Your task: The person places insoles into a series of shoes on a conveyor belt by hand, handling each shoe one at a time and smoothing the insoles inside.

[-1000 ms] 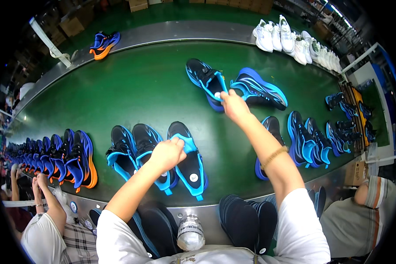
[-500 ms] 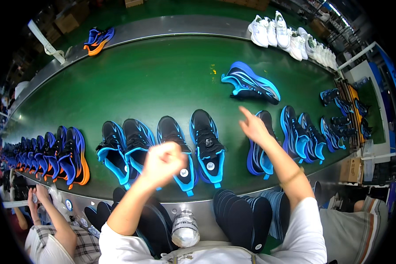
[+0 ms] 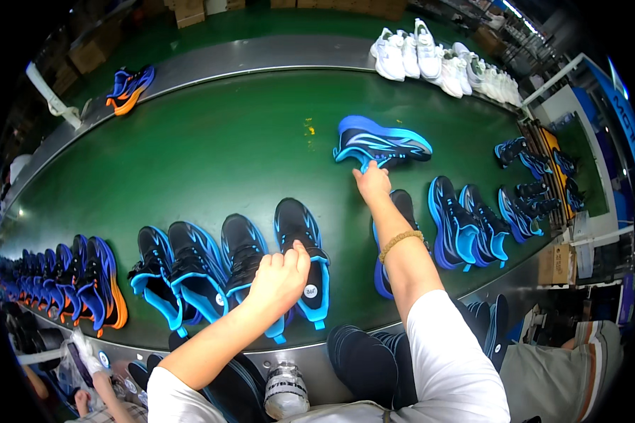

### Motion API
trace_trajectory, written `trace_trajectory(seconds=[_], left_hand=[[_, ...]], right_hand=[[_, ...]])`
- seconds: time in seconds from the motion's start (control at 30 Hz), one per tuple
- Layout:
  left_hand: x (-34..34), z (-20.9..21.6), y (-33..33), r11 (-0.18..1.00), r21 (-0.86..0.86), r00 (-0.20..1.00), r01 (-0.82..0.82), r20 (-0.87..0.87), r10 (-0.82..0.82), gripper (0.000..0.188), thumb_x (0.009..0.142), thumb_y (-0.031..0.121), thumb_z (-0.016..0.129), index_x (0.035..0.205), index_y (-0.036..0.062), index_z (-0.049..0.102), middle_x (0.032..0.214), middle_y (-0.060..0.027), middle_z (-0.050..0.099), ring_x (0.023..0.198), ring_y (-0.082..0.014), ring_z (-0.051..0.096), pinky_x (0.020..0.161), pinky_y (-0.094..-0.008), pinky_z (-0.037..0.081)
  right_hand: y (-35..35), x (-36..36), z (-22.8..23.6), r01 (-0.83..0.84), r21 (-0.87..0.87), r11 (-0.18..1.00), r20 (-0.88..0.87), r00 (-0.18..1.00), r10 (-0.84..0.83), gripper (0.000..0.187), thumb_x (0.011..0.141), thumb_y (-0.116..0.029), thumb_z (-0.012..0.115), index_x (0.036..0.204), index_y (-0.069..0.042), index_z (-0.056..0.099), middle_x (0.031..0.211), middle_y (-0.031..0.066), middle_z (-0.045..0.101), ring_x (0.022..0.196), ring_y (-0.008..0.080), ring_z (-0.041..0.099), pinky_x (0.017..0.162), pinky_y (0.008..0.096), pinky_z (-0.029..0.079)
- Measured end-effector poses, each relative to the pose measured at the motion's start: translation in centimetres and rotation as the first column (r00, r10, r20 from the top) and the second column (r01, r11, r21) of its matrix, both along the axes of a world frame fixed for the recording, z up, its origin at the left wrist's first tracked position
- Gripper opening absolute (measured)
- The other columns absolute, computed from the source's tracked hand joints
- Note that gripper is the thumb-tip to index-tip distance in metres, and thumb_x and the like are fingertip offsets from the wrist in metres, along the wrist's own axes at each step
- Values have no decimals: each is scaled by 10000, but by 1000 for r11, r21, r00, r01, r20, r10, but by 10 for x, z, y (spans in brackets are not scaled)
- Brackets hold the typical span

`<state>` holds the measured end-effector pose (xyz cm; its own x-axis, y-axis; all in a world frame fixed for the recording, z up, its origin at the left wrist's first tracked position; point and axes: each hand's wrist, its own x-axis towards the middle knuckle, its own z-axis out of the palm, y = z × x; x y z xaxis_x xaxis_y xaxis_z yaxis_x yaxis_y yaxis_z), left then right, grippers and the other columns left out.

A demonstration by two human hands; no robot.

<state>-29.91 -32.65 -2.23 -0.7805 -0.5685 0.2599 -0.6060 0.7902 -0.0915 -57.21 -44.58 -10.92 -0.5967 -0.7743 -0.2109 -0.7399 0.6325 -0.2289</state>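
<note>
A black and blue sneaker (image 3: 384, 134) lies on its side on the green belt, its light-blue collar toward me. My right hand (image 3: 372, 185) reaches out to it, thumb and fingers closed on the collar edge. My left hand (image 3: 279, 278) is closed, knuckles up, over the laces of an upright sneaker (image 3: 296, 222) in the near row. Whatever those fingers hold is hidden. Left of that sneaker stand three matching ones, the closest sneaker (image 3: 241, 243) partly covered by my left hand. Beneath my right forearm another sneaker (image 3: 402, 204) is partly hidden.
More blue sneakers (image 3: 444, 211) line the belt (image 3: 190, 155) at right. Orange-soled sneakers (image 3: 106, 282) fill the left. White sneakers (image 3: 427, 53) and an orange-soled pair (image 3: 130, 88) sit on the far ledge. Dark insoles (image 3: 363, 359) and a plastic-wrapped bundle (image 3: 286, 391) are before me.
My right hand has moved from short of the lying sneaker onto its collar, and that sneaker has turned slightly. My left hand has shifted right onto the upright sneaker's laces. The whole view has shifted.
</note>
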Motion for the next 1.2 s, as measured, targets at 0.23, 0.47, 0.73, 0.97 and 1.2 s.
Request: trace_trajectory(seconds=[0.23, 0.47, 0.73, 0.97, 1.2], left_hand=[[-5, -3, -57, 607, 784, 972, -131, -19, 235, 330, 846, 276, 515, 978, -25, 548, 880, -212, 601, 863, -371, 570, 740, -412, 454], [16, -8, -67, 440, 896, 976, -64, -35, 214, 371, 845, 278, 507, 1028, -45, 528, 989, -247, 577, 962, -385, 539, 830, -418, 424], [-11, -15, -36, 904, 418, 989, -93, -70, 134, 267, 763, 276, 611, 756, 33, 499, 731, -128, 596, 678, -302, 601, 607, -419, 465], [-21, 33, -34, 896, 420, 975, -147, 214, 60, 269, 840, 270, 497, 785, 16, 568, 733, -146, 618, 703, -302, 613, 622, -393, 482], [-122, 13, 46, 714, 458, 847, 530, -321, -423, 379, 715, 420, 630, 843, 65, 587, 749, -127, 601, 694, -307, 600, 634, -409, 472]], right_hand=[[-3, -78, 2, -246, -483, 840, -288, 951, 113, 171, 766, -158, 500, 894, -44, 500, 805, 226, 542, 739, 404, 555, 656, 485, 451], [8, -112, 146, -444, -526, 726, -275, 896, 349, 201, 678, -202, 559, 670, -62, 415, 600, 131, 483, 597, 312, 504, 555, 398, 397], [85, -125, 231, -473, -403, 783, 21, 851, 525, 192, 693, -81, 516, 658, -74, 327, 592, -26, 297, 539, 58, 313, 465, 232, 273], [130, -93, 276, -453, -257, 854, 266, 816, 513, 120, 682, -66, 527, 685, -75, 407, 587, -57, 368, 531, 33, 334, 443, 222, 254], [170, -107, 305, -409, -291, 865, 619, 609, 496, 137, 659, -23, 520, 776, -70, 467, 686, -68, 422, 597, 5, 366, 500, 182, 283]])
